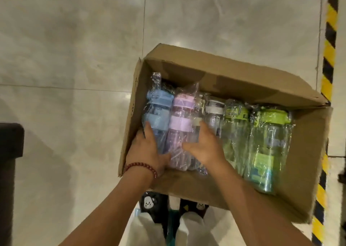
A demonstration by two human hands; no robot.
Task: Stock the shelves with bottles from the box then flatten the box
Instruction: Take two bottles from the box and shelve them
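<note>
Left hand (148,150) and right hand (204,144) flat, ungripping, flanking pink bottle (179,126) in box (221,73) (striped tape (329,45) beyond).

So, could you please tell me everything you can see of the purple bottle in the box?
The purple bottle lies on its side in the open cardboard box, second from the left, cap pointing away. It has a lilac lid, a lilac band and a clear tinted body, sealed in crinkled transparent wrap. The blue bottle lies against its left. The left hand and right hand flank it, touching its wrap.
</note>
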